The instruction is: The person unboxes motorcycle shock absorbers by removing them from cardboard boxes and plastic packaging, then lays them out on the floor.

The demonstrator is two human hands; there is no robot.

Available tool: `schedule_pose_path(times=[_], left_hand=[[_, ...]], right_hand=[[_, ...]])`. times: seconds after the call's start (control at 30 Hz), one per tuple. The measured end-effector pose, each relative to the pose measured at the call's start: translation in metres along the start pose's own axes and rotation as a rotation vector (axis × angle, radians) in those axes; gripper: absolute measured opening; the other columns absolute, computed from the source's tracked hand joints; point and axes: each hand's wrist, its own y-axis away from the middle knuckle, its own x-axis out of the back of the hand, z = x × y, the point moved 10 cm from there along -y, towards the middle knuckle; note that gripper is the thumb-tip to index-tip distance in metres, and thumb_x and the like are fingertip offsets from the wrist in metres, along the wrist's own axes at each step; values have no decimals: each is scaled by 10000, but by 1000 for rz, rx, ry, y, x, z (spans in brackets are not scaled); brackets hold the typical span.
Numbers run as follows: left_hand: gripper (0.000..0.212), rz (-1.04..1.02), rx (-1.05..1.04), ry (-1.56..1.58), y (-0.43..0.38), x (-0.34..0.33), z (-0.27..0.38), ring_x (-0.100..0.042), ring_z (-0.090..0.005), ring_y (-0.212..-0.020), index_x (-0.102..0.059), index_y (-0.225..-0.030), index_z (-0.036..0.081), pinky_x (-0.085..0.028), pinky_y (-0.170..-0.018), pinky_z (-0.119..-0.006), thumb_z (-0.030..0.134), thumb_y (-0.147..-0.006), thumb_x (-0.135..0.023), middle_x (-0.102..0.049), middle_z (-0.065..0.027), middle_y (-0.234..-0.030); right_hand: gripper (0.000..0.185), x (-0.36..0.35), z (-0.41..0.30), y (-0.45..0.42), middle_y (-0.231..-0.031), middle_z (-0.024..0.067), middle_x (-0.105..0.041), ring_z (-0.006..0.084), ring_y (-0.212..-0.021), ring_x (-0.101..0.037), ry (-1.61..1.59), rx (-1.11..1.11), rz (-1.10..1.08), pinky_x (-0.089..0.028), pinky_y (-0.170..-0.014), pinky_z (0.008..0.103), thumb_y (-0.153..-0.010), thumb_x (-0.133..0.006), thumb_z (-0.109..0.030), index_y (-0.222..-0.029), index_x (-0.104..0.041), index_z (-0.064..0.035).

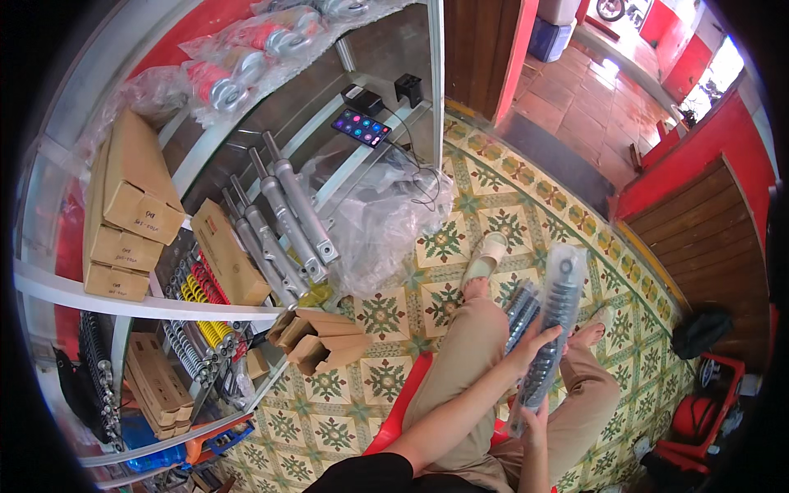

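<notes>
A dark coil-spring shock absorber (pixel 556 308) in clear plastic wrap stands slanted between my knees, its eyelet end pointing away from me. My left hand (pixel 542 350) is wrapped around its middle. Lower down, my right hand (pixel 535 422) grips the wrapped end nearest my lap. Just left of it, more dark shock absorbers in plastic (pixel 521 311) show beyond my left knee, partly hidden by my leg and forearm; what they rest on cannot be made out.
Left, a glass-shelved metal rack (pixel 148 297) holds cardboard boxes (pixel 142 200), silver fork legs (pixel 290 203), coloured shock absorbers (pixel 206 308) and a lit phone (pixel 362 127). Opened cartons (pixel 320 342) jut from its edge. A red stool (pixel 400 403) is under me; a red frame (pixel 709 413) stands right.
</notes>
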Motion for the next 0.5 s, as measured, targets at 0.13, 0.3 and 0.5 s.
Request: schedule_pose_path(times=[0.13,0.3,0.5], left_hand=[[437,20,14,48,0,3,-4,-622,-186,-792,-420,-1243,97,-521,-685,-323,228,-878,-621,-581,-94,-994],[463,-12,-21,-38,-1,4,0,-609,-174,-811,-423,-1237,78,-511,-705,-316,240,-862,-641,-581,-88,-992],[521,-136,-104,-159,13,-42,36,-587,-149,-835,-400,-1273,68,-498,-736,-302,249,-852,-647,-577,-75,-1001]], right_hand=[[510,16,5,-6,-1014,108,-619,215,-921,-605,9,-44,10,-473,-835,347,-794,-687,-209,-1200,-462,2],[424,-1,-13,-12,-1016,86,-618,181,-930,-587,66,-72,-45,-459,-841,320,-816,-654,-131,-1183,-486,0],[378,8,5,-16,-1012,27,-594,131,-916,-556,152,-110,-46,-436,-846,290,-807,-635,-13,-1162,-508,-12]])
